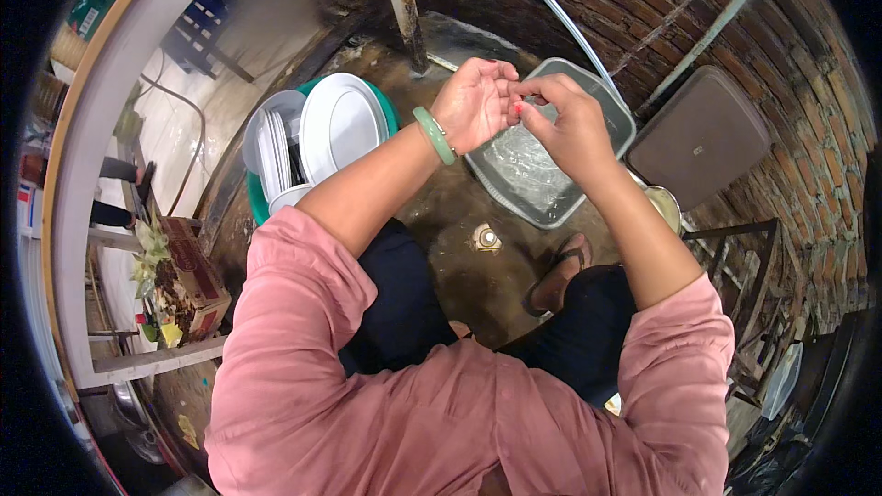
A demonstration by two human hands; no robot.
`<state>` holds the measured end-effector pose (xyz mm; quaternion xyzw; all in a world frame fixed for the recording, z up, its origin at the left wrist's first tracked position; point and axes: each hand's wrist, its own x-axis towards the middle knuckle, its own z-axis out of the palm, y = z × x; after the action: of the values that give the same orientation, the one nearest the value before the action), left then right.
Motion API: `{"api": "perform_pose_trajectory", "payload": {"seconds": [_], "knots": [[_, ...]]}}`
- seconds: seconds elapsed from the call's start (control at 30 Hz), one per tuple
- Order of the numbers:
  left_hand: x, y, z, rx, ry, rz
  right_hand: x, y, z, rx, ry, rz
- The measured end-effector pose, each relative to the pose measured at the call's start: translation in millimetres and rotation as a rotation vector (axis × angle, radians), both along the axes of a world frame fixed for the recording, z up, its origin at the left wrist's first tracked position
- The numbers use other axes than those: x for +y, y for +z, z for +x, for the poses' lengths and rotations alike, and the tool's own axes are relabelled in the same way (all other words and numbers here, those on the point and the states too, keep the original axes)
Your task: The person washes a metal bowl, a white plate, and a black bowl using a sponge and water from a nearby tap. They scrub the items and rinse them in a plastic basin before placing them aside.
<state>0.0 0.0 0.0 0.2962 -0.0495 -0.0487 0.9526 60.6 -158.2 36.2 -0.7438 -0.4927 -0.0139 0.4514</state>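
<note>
Here, fingers (554, 87) of the right hand (575, 131) hang above the grey tub (551, 215).

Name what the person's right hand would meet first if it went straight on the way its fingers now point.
Most likely the left hand: the right hand points toward its fingers, though depth leaves unclear whether the two already touch.
</note>
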Motion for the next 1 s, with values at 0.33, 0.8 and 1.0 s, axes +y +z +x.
{"api": "perform_pose_trajectory", "payload": {"seconds": [0.33,0.8,1.0], "knots": [[-6.6,0.3,-5.6,0.103,0.164,0.411,-6.1,-11.7,9.3,-0.316,-0.115,-0.103],[-0.7,-21.2,-9.0,0.282,0.285,0.867,-112.9,31.1,75.4,-0.132,-0.233,-0.290],[14.2,-46.4,-13.1,0.350,0.362,1.247,-296.3,-51.9,-13.4,0.364,-0.494,-0.552]]}}
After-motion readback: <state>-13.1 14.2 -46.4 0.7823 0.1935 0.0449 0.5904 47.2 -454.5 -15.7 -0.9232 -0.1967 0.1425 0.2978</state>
